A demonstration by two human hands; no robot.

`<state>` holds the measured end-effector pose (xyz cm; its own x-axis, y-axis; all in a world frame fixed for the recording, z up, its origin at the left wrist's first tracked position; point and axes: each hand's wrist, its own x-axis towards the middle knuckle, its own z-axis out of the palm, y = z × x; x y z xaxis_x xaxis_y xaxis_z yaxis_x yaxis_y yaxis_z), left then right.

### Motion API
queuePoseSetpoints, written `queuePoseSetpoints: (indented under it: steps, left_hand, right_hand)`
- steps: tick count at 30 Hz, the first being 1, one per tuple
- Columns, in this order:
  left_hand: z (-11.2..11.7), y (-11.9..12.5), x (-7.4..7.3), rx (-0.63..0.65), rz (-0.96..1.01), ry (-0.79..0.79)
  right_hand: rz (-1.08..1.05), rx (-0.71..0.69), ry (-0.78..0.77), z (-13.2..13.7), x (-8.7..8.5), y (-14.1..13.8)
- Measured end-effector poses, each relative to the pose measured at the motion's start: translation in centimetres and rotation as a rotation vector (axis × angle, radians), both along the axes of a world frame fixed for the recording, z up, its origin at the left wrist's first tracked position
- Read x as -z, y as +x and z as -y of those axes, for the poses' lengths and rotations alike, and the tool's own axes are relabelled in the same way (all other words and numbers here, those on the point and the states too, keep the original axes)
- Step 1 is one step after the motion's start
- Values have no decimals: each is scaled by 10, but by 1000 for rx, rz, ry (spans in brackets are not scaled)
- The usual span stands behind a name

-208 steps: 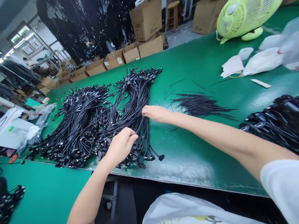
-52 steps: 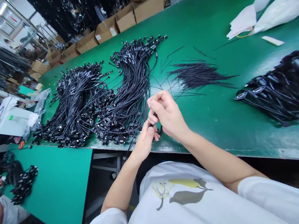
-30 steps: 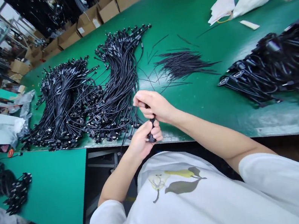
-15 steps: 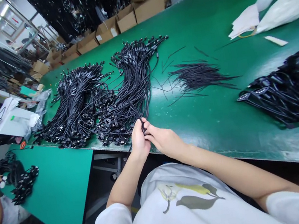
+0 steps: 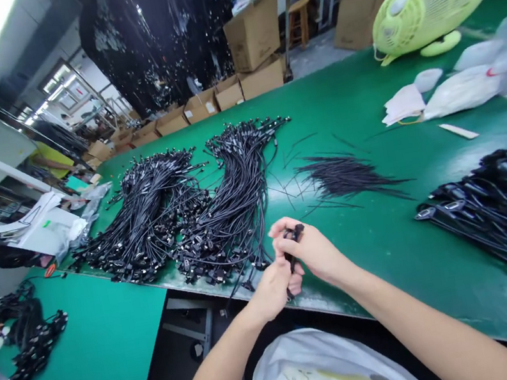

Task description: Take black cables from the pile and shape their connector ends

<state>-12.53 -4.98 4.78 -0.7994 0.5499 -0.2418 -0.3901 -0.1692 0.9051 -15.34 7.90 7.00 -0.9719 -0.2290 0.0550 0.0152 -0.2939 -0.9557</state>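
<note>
Left hand and right hand meet, fingers of both clamped on bunched black cable. Cable pile, thin black ties beyond on green bench.

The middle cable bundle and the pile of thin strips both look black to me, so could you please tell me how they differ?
The middle cable bundle is larger; the strip pile is smaller.
The middle cable bundle has connectors at its ends; the strip pile shows none.
The middle cable bundle runs back from near the table's front edge; the strip pile lies more crosswise.
Both are black and lie on the green table.
</note>
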Motion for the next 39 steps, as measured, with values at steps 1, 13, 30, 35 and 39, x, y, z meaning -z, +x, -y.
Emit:
queuePoseSetpoints:
  steps: [1, 13, 30, 35, 39]
  left_hand:
    - [0, 1, -3, 20, 51, 54]
    - [5, 10, 4, 39, 263, 92]
    - [24, 18, 6, 746, -205, -563]
    - [11, 26, 31, 658, -115, -488]
    - [-1, 24, 29, 327, 13, -452]
  right_hand:
    - [57, 23, -50, 3, -2, 2]
    - [-230, 166, 134, -22, 12, 21]
    - [-844, -422, 1422, -58, 51, 97]
    - [-625, -497, 1337, -69, 56, 89]
    - [-401, -256, 1141, -110, 46, 40]
